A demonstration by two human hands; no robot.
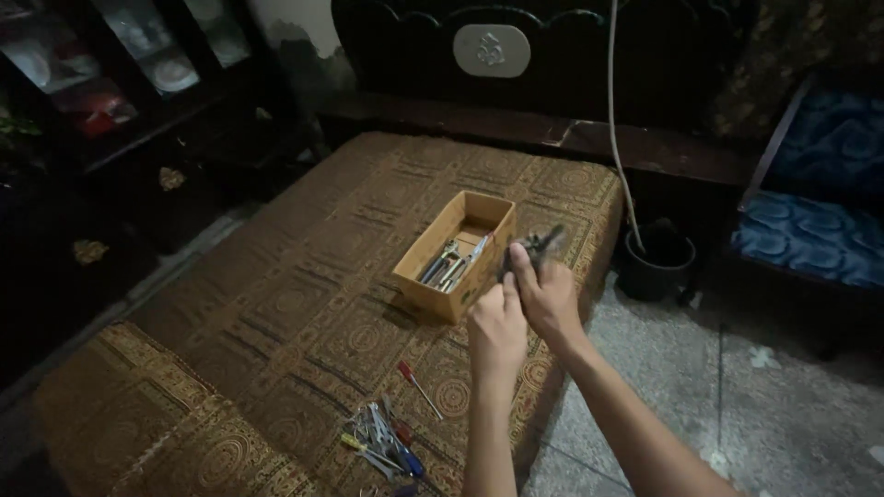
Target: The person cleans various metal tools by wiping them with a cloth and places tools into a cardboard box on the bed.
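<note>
Both my hands are raised together over the right edge of a patterned brown mattress (304, 304). My right hand (548, 294) grips a dark metal tool (539, 244), possibly pliers, whose tip sticks out above the fingers. My left hand (497, 331) is closed just below and left of it, touching the same tool near its lower part. An open cardboard box (456, 253) with several metal tools inside lies just left of the hands.
A red-handled screwdriver (416, 387) lies alone on the mattress. A pile of screwdrivers and tools (382, 446) sits near the front edge. A dark bucket (656, 262) with a white cable (615, 120) stands on the tiled floor. Dark cabinets stand at left, a blue cushioned seat (815, 230) at right.
</note>
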